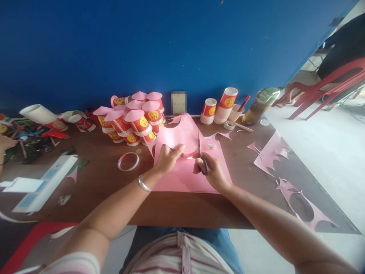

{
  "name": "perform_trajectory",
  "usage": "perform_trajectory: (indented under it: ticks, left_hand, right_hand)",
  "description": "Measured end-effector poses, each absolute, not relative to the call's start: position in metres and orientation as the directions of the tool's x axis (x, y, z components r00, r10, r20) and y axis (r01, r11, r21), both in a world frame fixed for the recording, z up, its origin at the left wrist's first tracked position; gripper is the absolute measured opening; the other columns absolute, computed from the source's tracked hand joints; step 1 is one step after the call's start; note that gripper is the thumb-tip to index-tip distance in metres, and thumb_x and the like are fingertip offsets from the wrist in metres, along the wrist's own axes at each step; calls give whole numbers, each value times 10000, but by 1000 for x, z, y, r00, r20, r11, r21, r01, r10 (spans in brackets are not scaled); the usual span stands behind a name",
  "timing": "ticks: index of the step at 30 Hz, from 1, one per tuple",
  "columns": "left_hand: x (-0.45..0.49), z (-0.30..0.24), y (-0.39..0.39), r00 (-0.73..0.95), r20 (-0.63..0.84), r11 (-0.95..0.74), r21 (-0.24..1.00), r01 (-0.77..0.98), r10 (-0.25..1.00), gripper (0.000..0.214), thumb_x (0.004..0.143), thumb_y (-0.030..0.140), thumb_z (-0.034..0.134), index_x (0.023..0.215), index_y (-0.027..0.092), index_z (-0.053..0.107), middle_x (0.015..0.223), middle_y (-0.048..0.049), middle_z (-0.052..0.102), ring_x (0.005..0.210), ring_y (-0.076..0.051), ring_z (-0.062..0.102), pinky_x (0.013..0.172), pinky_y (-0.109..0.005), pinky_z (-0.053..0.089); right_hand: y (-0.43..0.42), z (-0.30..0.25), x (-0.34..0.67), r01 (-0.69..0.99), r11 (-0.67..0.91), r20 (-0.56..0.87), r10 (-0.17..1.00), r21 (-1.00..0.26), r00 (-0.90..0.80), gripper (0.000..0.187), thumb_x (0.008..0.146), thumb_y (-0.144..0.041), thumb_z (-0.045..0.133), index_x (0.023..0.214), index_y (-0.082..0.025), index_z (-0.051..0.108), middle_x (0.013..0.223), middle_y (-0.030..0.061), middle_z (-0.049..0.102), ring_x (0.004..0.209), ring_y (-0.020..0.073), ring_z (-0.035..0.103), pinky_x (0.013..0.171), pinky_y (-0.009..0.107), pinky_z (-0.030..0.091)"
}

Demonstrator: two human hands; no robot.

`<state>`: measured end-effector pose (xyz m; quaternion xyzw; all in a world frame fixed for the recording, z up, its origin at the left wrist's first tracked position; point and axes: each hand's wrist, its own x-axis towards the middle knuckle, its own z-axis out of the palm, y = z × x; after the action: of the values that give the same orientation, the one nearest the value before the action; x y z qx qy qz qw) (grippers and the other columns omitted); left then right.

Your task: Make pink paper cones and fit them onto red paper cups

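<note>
My left hand (168,158) is closed on a pink sheet of paper (168,136), thumb on top, holding it raised above the table. Dark-handled scissors (203,164) are in my right hand (212,171), their blades (199,140) pointing away from me along the right side of a rounded part of the sheet. Parts of the sheet around it are cut into curves. Beneath both hands a pink paper sheet (185,180) lies flat on the brown table (171,209).
Stacked paper cups with pink cone tops (139,118) stand at back left, near a tape ring (128,161) and a power strip (47,182). Cup stacks (226,104), a marker (244,127) and a bottle (259,104) stand at back right. Pink offcuts (310,201) lie on the right.
</note>
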<state>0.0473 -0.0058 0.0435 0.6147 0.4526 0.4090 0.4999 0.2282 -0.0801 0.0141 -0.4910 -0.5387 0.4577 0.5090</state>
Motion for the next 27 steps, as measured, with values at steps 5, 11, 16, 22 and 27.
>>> perform_trajectory:
  ticks: [5, 11, 16, 22, 27]
  left_hand:
    - [46, 49, -5, 267, 57, -97, 986, 138, 962, 580, 871, 539, 698, 462, 187, 488, 475, 21, 398, 505, -87, 324, 530, -279, 293]
    - [47, 55, -4, 252, 78, -109, 988, 110, 965, 548, 851, 491, 716, 458, 191, 480, 477, 26, 374, 505, -87, 319, 537, -282, 322]
    - [46, 56, -3, 241, 105, -132, 987, 96, 965, 528, 853, 483, 729, 469, 183, 526, 473, 22, 409, 501, -95, 371, 563, -278, 385]
    - [45, 53, 1, 220, 106, -106, 994, -10, 970, 467, 836, 427, 743, 515, 187, 502, 501, 31, 450, 514, -86, 416, 560, -255, 400]
    - [47, 48, 5, 169, 76, -53, 989, -136, 983, 323, 797, 391, 781, 684, 191, 554, 601, 33, 550, 575, -102, 514, 570, -238, 439]
  right_hand:
    - [-81, 14, 229, 76, 89, 89, 996, -993, -5, 478, 984, -685, 578, 891, -220, 639, 638, -15, 668, 611, 143, 586, 613, 289, 448]
    - [-82, 18, 229, 59, 66, 65, 998, -996, -13, 475, 971, -683, 594, 856, -223, 625, 628, -14, 664, 601, 147, 594, 614, 298, 465]
    - [-82, 20, 228, 34, 58, 57, 998, -998, -18, 487, 950, -699, 611, 871, -219, 633, 607, -22, 649, 576, 143, 595, 596, 292, 471]
    - [-82, 22, 227, 31, 61, 60, 998, -998, -22, 515, 939, -727, 617, 839, -222, 628, 591, -17, 644, 566, 145, 589, 597, 304, 490]
    - [-83, 24, 227, 9, 51, 50, 998, -999, -41, 538, 919, -749, 642, 820, -220, 622, 593, -13, 647, 561, 145, 585, 593, 305, 485]
